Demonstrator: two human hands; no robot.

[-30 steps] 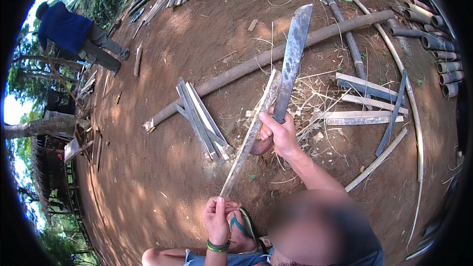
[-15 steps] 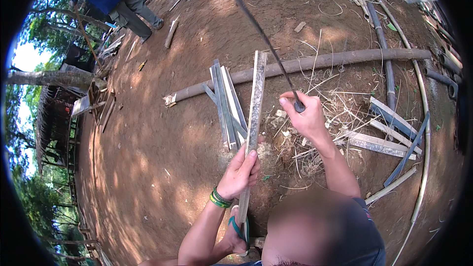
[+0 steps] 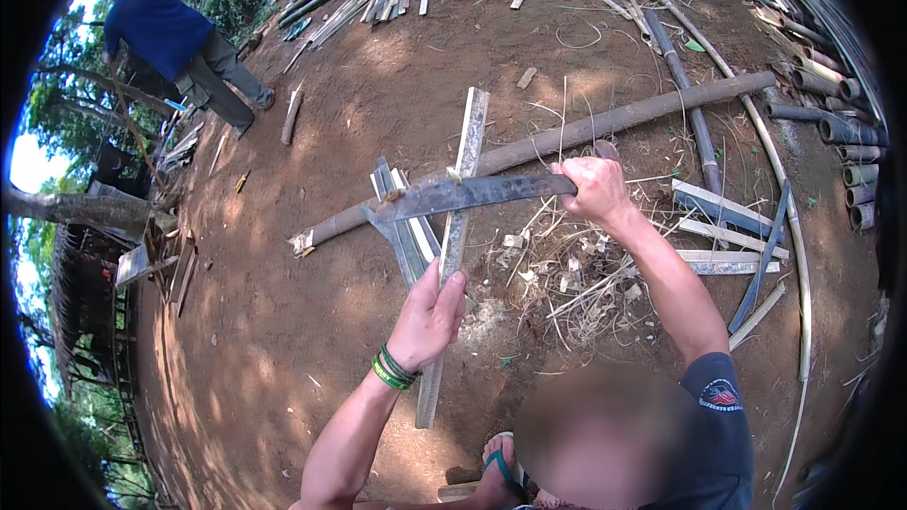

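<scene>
My left hand (image 3: 430, 321) is closed around a long split-bamboo slat (image 3: 472, 127), which slants up and away from me with its lower end below my wrist. My right hand (image 3: 597, 189) grips the handle of a machete (image 3: 515, 191). Its dark blade points left and crosses the slat above my left hand; a small pale chip shows at the crossing. Behind the blade and slat, several more split-bamboo slats (image 3: 413, 250) lean against a brown pole (image 3: 638, 115) on the ground, partly hidden.
Pale shavings (image 3: 590, 297) cover the ground right of the slat. More split bamboo (image 3: 723, 208) lies farther right, beside a long thin pole (image 3: 789, 184). Bamboo tubes (image 3: 836, 129) are stacked at the right edge. A person in blue (image 3: 161, 28) stands at the far left.
The machete has swung from pointing up and away to lying across the slat, pointing left. My left hand still holds the slat, and the whole view has shifted a little.
</scene>
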